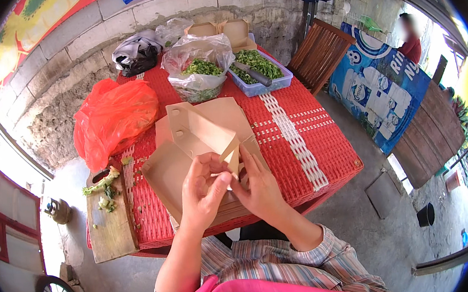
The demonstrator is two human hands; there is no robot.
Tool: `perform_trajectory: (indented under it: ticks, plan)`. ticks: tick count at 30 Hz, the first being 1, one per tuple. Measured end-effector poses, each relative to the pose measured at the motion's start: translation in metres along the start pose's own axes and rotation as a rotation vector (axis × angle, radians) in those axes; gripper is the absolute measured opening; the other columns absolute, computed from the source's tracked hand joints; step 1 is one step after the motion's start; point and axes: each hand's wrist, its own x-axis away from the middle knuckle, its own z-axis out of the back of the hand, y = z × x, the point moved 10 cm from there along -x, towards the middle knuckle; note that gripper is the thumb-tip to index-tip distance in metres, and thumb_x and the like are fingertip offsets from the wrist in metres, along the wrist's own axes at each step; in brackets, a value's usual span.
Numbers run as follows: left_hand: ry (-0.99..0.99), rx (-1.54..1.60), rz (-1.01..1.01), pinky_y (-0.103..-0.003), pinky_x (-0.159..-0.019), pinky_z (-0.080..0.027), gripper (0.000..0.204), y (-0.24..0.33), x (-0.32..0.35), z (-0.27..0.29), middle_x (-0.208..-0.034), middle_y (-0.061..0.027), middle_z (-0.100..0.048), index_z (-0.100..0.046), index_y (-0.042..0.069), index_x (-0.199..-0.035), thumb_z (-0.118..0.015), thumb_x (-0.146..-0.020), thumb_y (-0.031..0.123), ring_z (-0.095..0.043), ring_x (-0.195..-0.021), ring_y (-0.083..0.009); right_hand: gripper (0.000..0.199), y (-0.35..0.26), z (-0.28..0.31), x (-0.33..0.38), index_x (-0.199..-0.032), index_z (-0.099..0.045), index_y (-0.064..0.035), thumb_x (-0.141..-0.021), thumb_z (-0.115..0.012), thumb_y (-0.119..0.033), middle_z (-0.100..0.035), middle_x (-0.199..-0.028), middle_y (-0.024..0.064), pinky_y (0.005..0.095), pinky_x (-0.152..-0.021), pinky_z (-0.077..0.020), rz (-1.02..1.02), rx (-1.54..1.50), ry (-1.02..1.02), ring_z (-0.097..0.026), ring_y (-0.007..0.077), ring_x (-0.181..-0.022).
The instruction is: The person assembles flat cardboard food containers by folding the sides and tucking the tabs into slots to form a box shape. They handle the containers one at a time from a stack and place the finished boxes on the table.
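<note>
Both hands grip a brown cardboard food box (202, 129), partly folded, at its near right corner. My left hand (205, 188) has its fingers curled at the box's side panel, thumb pointing toward the right hand. My right hand (253, 182) pinches the corner flap, fingertips close to those of the left. Beneath lie more flat brown cardboard sheets (164, 177), stacked on the red woven table (300, 140). The exact folds under my fingers are partly hidden.
A wooden cutting board (111, 220) with vegetable scraps lies at left, beside a red plastic bag (115, 120). Farther back are a clear bag of chopped greens (200, 68) and a blue tub (265, 87) of greens with a knife (252, 73). A wooden chair (323, 52) stands at the far right.
</note>
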Motion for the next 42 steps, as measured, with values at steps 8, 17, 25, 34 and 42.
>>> perform_trajectory:
  ticks: [8,17,25,34,42]
  plan:
    - [-0.422,-1.021,-0.052,-0.042,-0.091,-0.050,0.048,-0.002,0.011,-0.034,-0.108,-0.0108,-0.063,-0.061,0.007,-0.114,-0.083,-0.072,0.014,-0.060,-0.109,-0.0317,0.034,0.031,0.010,-0.003,-0.104,-0.063,0.0046,-0.107,-0.046,-0.025,-0.064,-0.079,0.0254,0.0467,-0.059,-0.0495,-0.084,-0.133,-0.041,-0.065,0.0423,-0.071]
    - [-0.358,-0.874,-0.032,-0.039,-0.083,-0.053,0.022,-0.006,0.009,-0.021,-0.098,-0.0127,-0.067,-0.068,0.000,-0.098,-0.076,-0.078,0.006,-0.065,-0.093,-0.0309,0.044,0.056,-0.004,0.002,-0.135,-0.054,-0.0010,-0.108,-0.044,-0.034,-0.066,-0.082,0.0123,0.0270,-0.047,-0.0535,-0.434,-0.592,-0.149,-0.068,0.0172,-0.059]
    - [-0.124,-0.788,0.255,-0.034,-0.069,-0.053,0.018,-0.009,0.005,0.009,-0.081,-0.0158,-0.071,-0.072,-0.004,-0.095,-0.074,-0.085,0.010,-0.068,-0.073,-0.0225,0.040,0.061,-0.007,0.002,-0.132,-0.055,-0.0006,-0.108,-0.047,-0.031,-0.066,-0.082,0.0101,0.0272,-0.045,-0.0519,-0.501,-0.619,-0.151,-0.067,0.0168,-0.055]
    - [-0.197,-0.888,0.076,-0.036,-0.071,-0.052,0.018,-0.001,0.001,0.007,-0.079,-0.0216,-0.070,-0.073,-0.004,-0.097,-0.072,-0.085,0.010,-0.069,-0.072,-0.0287,0.017,0.036,-0.012,0.008,-0.102,-0.064,0.0010,-0.095,-0.066,-0.014,-0.066,-0.082,0.0178,0.0369,-0.063,-0.0519,-0.156,-0.140,-0.001,-0.066,0.0274,-0.066]
    - [-0.054,-0.862,0.316,-0.037,-0.070,-0.052,0.017,-0.006,0.003,0.030,-0.077,-0.0229,-0.069,-0.073,-0.005,-0.093,-0.071,-0.085,0.010,-0.068,-0.070,-0.0305,0.015,0.053,-0.010,0.016,-0.089,-0.069,0.0011,-0.089,-0.074,-0.013,-0.068,-0.080,0.0154,0.0332,-0.063,-0.0511,-0.348,-0.419,0.034,-0.068,0.0225,-0.070]
